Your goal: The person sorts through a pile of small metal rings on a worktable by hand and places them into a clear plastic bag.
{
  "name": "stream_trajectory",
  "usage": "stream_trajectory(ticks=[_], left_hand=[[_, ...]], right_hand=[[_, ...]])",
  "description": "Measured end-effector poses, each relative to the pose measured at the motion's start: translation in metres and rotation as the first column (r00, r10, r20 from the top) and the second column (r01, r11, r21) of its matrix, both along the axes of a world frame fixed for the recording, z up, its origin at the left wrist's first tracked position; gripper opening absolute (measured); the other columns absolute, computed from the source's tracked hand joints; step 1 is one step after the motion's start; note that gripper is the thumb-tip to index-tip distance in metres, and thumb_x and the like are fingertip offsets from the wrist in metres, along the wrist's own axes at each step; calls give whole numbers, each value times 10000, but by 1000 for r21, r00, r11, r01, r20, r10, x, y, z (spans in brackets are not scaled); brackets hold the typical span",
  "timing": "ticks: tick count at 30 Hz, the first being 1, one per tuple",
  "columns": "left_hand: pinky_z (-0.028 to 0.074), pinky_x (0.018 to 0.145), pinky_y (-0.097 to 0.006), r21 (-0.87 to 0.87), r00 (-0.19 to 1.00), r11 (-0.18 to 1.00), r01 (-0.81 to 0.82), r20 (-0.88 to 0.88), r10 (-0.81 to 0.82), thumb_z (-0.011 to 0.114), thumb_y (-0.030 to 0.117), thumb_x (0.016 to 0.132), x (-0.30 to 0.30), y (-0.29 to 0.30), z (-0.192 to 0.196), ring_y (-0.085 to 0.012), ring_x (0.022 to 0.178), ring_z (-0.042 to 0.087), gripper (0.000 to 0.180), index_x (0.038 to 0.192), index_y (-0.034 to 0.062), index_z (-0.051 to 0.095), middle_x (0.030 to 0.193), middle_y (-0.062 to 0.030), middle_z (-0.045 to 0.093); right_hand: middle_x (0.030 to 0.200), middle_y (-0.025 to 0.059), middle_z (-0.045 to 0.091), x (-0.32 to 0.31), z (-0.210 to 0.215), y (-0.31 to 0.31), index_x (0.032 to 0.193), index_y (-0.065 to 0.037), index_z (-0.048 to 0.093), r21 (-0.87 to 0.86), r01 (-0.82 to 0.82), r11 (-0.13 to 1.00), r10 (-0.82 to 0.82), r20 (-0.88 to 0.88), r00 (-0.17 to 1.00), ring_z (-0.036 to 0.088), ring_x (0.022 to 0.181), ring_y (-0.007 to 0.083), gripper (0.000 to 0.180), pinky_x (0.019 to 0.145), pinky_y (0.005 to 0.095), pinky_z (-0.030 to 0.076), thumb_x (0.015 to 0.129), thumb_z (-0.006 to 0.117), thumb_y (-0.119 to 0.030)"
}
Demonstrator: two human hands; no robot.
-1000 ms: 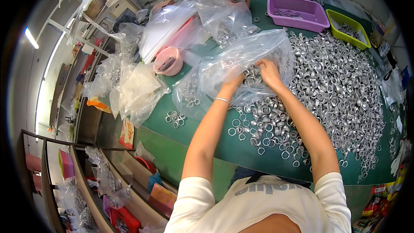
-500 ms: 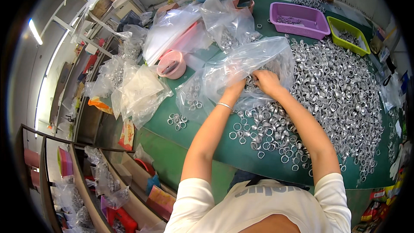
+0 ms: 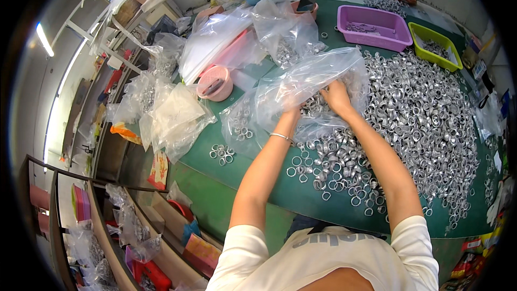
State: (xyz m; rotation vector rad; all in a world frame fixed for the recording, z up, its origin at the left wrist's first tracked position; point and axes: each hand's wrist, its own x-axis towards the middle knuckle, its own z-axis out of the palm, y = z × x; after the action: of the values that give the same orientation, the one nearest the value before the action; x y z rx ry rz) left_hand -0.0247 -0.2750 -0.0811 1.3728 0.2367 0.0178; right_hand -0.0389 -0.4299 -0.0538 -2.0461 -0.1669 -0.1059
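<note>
Head view: bag (image 3: 293, 82) veils left hand (image 3: 292, 109); grip unclear.

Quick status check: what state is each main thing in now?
Clear bag: open, metal rings inside
Left hand: partly behind bag, grip unclear
Right hand: at bag's mouth, grip unclear
Ring pile: loose, spread across table
Purple basin: uncovered, partly filled
Green basin: uncovered, partly filled
Pink basket: uncovered, upright

a head-worn fisheye looks steeply down across the green table (image 3: 291, 196).
</note>
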Motion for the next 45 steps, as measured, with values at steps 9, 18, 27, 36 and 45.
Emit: stream_trajectory(ticks=[9, 18, 27, 36, 45], left_hand=[[442, 824, -407, 946, 893, 231, -229, 298, -336, 564, 114, 792, -12, -10, 3, -352, 974, 564, 266, 1046, 49, 614, 1027, -194, 605], [417, 475, -284, -278, 993, 953, 117, 20, -116, 515, 112, 837, -7, -12, 18, -228, 670, 550, 164, 986, 80, 576, 878, -109, 588], [287, 371, -217, -10, 967, 982, 191, -172, -190, 518, 237, 883, -72, -23, 75, -130, 460, 455, 180, 845, 61, 509, 611, -43, 517], [212, 310, -185, -80, 883, 918, 389, -253, -397, 463, 130, 884, -148, -9, 91, -64, 366, 364, 239, 1077, -2, 515, 618, -57, 519], [275, 357, -187, -290, 807, 827, 482, -222, -548, 452, 159, 906, -188, -16, 84, -73, 421, 406, 253, 1056, -6, 575, 743, -73, 561]], right_hand=[[821, 184, 630, 1, -6, 0, 852, -20, 626, -552, 29, 834, 135, 254, 958, 618, 803, 352, 135, 722, 423, 493, 738, 584, -79], [828, 189, 637, 6, -11, -19, 867, -35, 638, -306, 1, 952, 68, 213, 975, 619, 802, 350, 171, 715, 436, 484, 744, 654, -154], [816, 192, 628, -11, -4, -12, 802, -12, 627, -669, -83, 739, 280, 192, 940, 635, 785, 350, 117, 680, 426, 510, 758, 597, -117], [616, -26, 388, -9, 29, -18, 757, -72, 503, 794, 40, 607, 401, -349, 847, 297, 448, 58, 137, 371, 211, 200, 853, 506, -170], [679, 92, 606, -11, -3, -23, 754, -41, 590, 463, -90, 882, 230, -254, 939, 587, 595, 194, 81, 482, 287, 425, 765, 600, -121]])
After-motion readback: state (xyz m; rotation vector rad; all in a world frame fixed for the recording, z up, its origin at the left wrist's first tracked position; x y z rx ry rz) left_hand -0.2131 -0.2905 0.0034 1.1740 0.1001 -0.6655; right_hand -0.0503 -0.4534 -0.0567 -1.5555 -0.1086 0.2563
